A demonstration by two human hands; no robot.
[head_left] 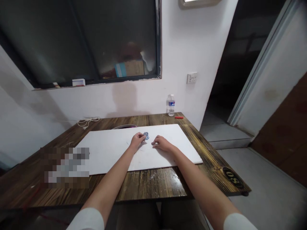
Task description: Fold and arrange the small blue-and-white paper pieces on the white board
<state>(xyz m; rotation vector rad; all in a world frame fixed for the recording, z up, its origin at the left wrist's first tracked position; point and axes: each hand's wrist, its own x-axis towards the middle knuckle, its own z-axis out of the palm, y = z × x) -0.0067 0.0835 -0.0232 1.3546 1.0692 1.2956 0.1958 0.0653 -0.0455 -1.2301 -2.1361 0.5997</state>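
Note:
My left hand (pixel 137 140) is closed in a pinch above the white board (pixel 107 150). Between its thumb and fingers is a small blue-and-grey patterned piece (pixel 146 135), thin and irregular in outline; its kind is too small to tell. A short way to the right, my right hand (pixel 163 143) is closed, thumb and fingertips together, low over the same board. Something tiny and dark may be at those fingertips, but I cannot make it out. The two hands are apart. A few thin dark marks show on the board near my left hand.
The board lies on a dark wooden table (pixel 153 185). A water bottle (pixel 171 105) and a red stick-like thing (pixel 179 117) are at the back right. A white cord (pixel 87 121) lies back left, and a round rim (pixel 124 126) shows behind the board. A blurred patch covers the left.

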